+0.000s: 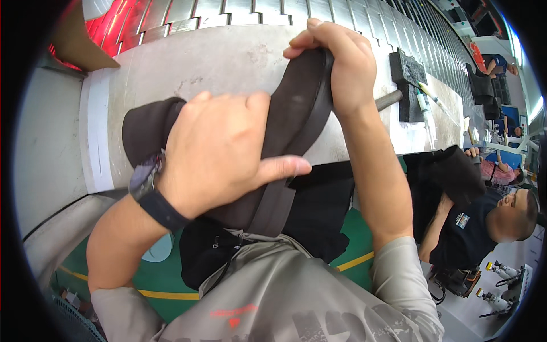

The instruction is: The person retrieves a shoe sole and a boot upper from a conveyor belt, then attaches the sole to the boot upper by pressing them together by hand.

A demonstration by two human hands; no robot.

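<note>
A dark brown boot (296, 105) lies tilted across the near edge of the pale work board, its toe end pointing away and its heel (274, 211) close to my body. My left hand (219, 142) presses over the middle of the boot, thumb stretched to the right; its other fingers are curled and partly hidden. The boot's shaft (147, 128) shows to the left of that wrist. Around the toe end, my right hand (350, 62) is closed, with fingertips over the far tip and the palm along the sole's edge.
The work board (154, 74) borders a slatted metal conveyor (228, 12). On the right lie a black block (407, 85), a rod-like handle (389, 101) and two syringes (424, 111). A brown cardboard piece (82, 37) stands far left. A co-worker (464, 228) at right holds a dark boot (458, 174).
</note>
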